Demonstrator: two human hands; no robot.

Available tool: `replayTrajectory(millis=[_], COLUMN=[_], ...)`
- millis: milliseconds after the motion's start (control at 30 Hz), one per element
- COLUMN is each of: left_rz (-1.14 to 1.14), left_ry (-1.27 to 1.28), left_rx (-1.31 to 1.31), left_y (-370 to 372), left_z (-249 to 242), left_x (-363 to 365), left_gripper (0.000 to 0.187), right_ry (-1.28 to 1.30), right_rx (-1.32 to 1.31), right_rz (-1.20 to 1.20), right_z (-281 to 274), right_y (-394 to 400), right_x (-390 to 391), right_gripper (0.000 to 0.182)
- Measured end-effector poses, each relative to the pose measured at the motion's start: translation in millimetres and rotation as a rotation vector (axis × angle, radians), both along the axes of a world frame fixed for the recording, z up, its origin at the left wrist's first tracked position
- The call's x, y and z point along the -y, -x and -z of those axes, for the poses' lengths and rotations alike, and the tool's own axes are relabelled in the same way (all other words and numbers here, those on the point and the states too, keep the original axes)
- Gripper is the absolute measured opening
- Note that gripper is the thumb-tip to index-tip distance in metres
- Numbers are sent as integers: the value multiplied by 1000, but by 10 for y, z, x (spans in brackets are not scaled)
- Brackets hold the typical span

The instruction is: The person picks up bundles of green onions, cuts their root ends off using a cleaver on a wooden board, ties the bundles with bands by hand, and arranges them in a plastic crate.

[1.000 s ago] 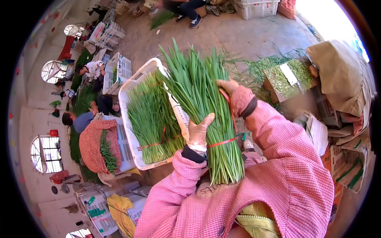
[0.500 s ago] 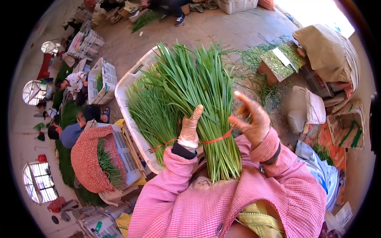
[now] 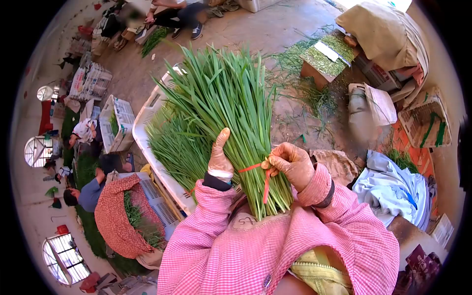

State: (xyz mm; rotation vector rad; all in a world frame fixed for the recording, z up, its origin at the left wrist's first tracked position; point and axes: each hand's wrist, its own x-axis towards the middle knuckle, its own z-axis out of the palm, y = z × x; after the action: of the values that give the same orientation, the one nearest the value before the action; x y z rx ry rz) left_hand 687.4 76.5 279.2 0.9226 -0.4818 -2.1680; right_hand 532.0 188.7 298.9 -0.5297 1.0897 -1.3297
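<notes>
A large bundle of green chives (image 3: 236,105) lies tilted across my lap, leaf tips away from me and pale stems toward my body. My left hand (image 3: 220,158), gloved, is wrapped round its left side with the thumb up; the other fingers are hidden behind the stems. A red band (image 3: 266,188) crosses the lower stems, with one end hanging down. My right hand (image 3: 293,166), also gloved, pinches that band at the bundle's right edge. Beside my left hand, more bundled chives (image 3: 178,150) rest in a white plastic crate (image 3: 140,129).
A low board with a white-bladed knife (image 3: 327,51) and chopped greens stands at the front right. Cloth-covered crates (image 3: 115,216) are at left, where other people (image 3: 91,194) sit. A light blue cloth (image 3: 391,189) lies at right; another person's shoes (image 3: 196,31) show at the top.
My right hand has come down from beside the bundle and taken hold of the red band, whose end now hangs loose over the stems. My left hand keeps its grip. The view has shifted slightly.
</notes>
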Motion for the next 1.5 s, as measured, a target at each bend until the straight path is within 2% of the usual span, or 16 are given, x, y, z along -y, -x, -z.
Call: replayTrajectory(millis=[167, 233, 300, 333, 400, 467, 533, 800, 867, 900, 967, 1133, 1200, 1233, 1367, 1500], left_rz=[-6, 27, 58, 53, 68, 112, 99, 35, -4, 16, 40, 32, 47, 50, 41, 73], left_ry=[1, 9, 9, 16, 48, 32, 46, 72, 93, 78, 60, 45, 55, 49, 54, 56], left_rx=[-42, -41, -60, -33, -9, 25, 43, 60, 47, 17, -15, -24, -38, -38, -48, -17], left_y=[171, 184, 237, 276, 373, 381, 399, 448, 462, 471, 485, 493, 506, 503, 512, 606], left_z=[-42, 2, -50, -93, -116, -189, -129, -169, -207, -253, -240, -210, -244, -221, -216, -238], left_x=[12, 47, 39, 23, 58, -6, 1, 21, 8, -5, -6, 27, 14, -8, -42, -76], left_gripper=[43, 42, 40, 42, 42, 44, 44, 36, 36, 37, 37, 37, 39, 39, 42, 42], right_ry=[114, 343, -171, -50, 18, 141, -146, -94, 403, 403, -92, -104, -132, -164, -6, -67], right_rx=[476, 509, -1100, -1624, -812, -963, -915, -551, -680, -681, -147, 134, -9, -455, -886, -911], right_rz=[-175, 102, 536, 617, 370, 195, -111, 118, 359, 360, 56, -151, -41, 252, 250, -26], right_z=[-44, 272, 527, 330, -187, -255, -260, -96, 93, 41, -105, -257, -70, 231, -176, -249], right_y=[519, 1018, 1252, 1175, 732, 410, 335, 196, 165, 175, 232, 565, 1062, 1251, 838, 427], right_x=[-255, -236, -145, -62, -78, -9, 104, 87, 38, 9, -48, -286, -235, -212, -87, 138], right_gripper=[4, 20, 43, 59, 54, 32, 31, 18, 9, 9, 7, 11, 14, 21, 30, 24])
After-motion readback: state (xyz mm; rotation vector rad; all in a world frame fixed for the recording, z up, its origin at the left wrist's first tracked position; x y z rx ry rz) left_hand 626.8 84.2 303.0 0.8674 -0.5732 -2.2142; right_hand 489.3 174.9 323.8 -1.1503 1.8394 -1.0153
